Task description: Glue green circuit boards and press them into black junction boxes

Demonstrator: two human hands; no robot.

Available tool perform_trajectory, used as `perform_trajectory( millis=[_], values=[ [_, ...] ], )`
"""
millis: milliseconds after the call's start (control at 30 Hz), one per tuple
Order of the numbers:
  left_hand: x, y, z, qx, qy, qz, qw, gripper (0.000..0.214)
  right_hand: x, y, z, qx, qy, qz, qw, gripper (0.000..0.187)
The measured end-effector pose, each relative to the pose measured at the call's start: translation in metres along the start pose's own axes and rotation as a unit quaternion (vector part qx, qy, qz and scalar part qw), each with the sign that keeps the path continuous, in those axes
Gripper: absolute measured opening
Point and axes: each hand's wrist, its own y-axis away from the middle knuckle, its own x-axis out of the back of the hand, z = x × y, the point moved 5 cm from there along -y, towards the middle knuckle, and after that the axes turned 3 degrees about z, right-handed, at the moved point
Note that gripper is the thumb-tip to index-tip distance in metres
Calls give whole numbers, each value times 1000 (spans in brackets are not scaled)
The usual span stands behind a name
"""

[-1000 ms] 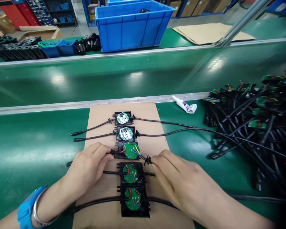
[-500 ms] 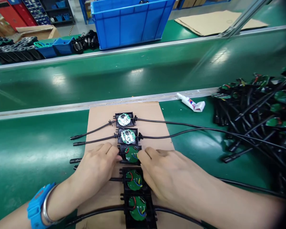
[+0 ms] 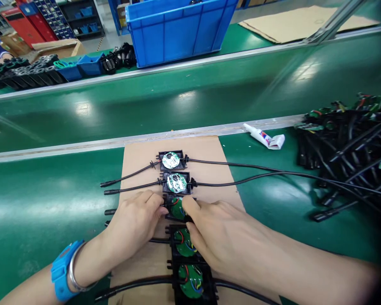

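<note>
Black rectangular cases with round green circuit boards lie in a column on a cardboard sheet [image 3: 139, 165]. My left hand [image 3: 138, 220], wearing a blue watch and a metal bangle, is closed at the left end of the third case [image 3: 169, 214], pinching the black cable where it enters. My right hand [image 3: 219, 228] bends over that case's right side, fingers closed, and hides part of its green board [image 3: 177, 208]; what its fingertips grip is hidden. Beyond it are two cases with shiny, coated-looking boards [image 3: 177, 183]. Nearer me, two more green boards [image 3: 190, 281] show coloured wires.
A white tube [image 3: 263, 136] lies right of the cardboard. Cabled boards form a black pile [image 3: 346, 144] at the right. Across a metal-edged green strip stand a blue crate [image 3: 180, 38], small blue bins [image 3: 90, 64] and black parts; another person's hand shows far left.
My right hand has moved in over the third case and covers more of its board. The left hand keeps its pinch at the case's left end. The whole view has shifted slightly.
</note>
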Motion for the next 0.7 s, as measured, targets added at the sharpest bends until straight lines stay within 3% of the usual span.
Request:
perform_trajectory(
  millis=[200, 367, 467, 700],
  values=[
    [4, 0, -6, -13, 69, 38, 997, 11, -9, 0, 3, -16, 7, -5, 1000, 23],
    [8, -2, -3, -41, 89, 79, 992, 12, -18, 4, 7, -18, -6, 31, 999, 30],
    [8, 0, 3, -79, 40, 119, 989, 17, -20, 5, 9, -22, -20, 36, 999, 31],
    [-1, 7, 4, -152, -90, 91, 980, 19, -16, 5, 10, -16, -19, 86, 996, 35]
  ],
)
